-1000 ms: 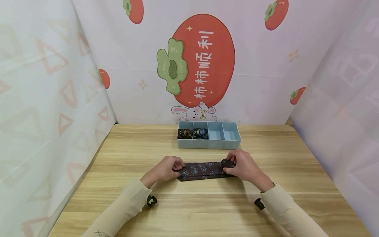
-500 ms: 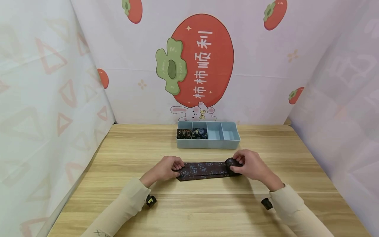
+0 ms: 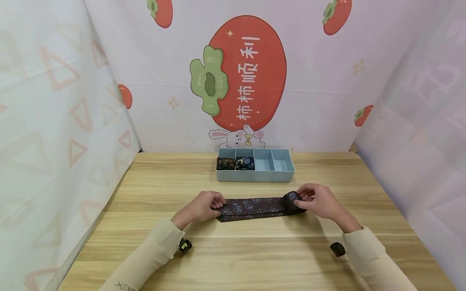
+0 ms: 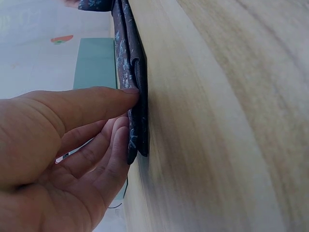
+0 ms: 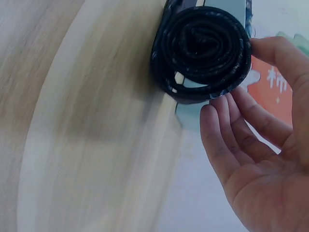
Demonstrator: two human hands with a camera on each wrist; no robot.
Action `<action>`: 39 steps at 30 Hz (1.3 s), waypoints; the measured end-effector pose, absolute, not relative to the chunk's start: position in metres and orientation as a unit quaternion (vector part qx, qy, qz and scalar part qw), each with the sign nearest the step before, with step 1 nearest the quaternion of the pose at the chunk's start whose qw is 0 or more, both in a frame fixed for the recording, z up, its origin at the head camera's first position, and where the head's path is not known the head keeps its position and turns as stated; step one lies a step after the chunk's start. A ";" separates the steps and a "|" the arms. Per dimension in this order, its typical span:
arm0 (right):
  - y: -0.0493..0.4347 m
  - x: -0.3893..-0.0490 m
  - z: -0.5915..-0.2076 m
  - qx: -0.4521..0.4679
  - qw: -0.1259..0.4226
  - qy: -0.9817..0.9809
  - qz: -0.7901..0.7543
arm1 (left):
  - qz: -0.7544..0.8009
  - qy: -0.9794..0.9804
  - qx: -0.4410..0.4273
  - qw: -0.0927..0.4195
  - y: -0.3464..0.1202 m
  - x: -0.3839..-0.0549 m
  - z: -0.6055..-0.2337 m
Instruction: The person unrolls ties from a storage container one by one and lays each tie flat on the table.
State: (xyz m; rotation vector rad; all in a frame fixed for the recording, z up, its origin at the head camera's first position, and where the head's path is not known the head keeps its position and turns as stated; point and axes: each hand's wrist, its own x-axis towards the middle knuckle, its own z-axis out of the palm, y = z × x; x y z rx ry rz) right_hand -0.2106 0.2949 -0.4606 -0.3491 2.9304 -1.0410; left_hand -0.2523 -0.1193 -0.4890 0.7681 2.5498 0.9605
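Note:
A dark floral necktie (image 3: 251, 207) lies folded flat across the wooden table (image 3: 255, 254). Its right end is wound into a tight roll (image 3: 291, 201). My left hand (image 3: 217, 204) pinches the tie's left end, with the thumb (image 4: 96, 101) on top and fingers curled at the edge of the tie (image 4: 131, 67). My right hand (image 3: 301, 200) holds the roll (image 5: 203, 48) between thumb (image 5: 270, 53) and fingers (image 5: 227, 130). The roll stands on the table surface.
A light blue tray (image 3: 255, 177) with several compartments stands behind the tie, near the back wall. Its two left compartments hold rolled ties (image 3: 226, 163), (image 3: 244, 163); the two right ones hold nothing. Printed cloth walls close in the table on three sides.
My right hand has shifted to the right with the roll, so more flat tie shows between the hands. The left hand has stayed at the tie's left end.

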 end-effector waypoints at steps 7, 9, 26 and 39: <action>0.311 -0.212 -0.461 -0.091 0.020 0.934 -0.344 | 0.336 0.891 0.265 0.153 -0.120 -0.253 -0.489; 0.317 -0.214 -0.463 -0.082 0.021 0.935 -0.344 | 0.335 0.892 0.264 0.153 -0.120 -0.253 -0.489; 0.307 -0.221 -0.447 -0.109 0.028 0.935 -0.336 | 0.323 0.900 0.258 0.137 -0.130 -0.250 -0.487; 0.272 -0.232 -0.442 -0.187 0.040 0.929 -0.317 | 0.316 0.904 0.255 0.132 -0.138 -0.249 -0.486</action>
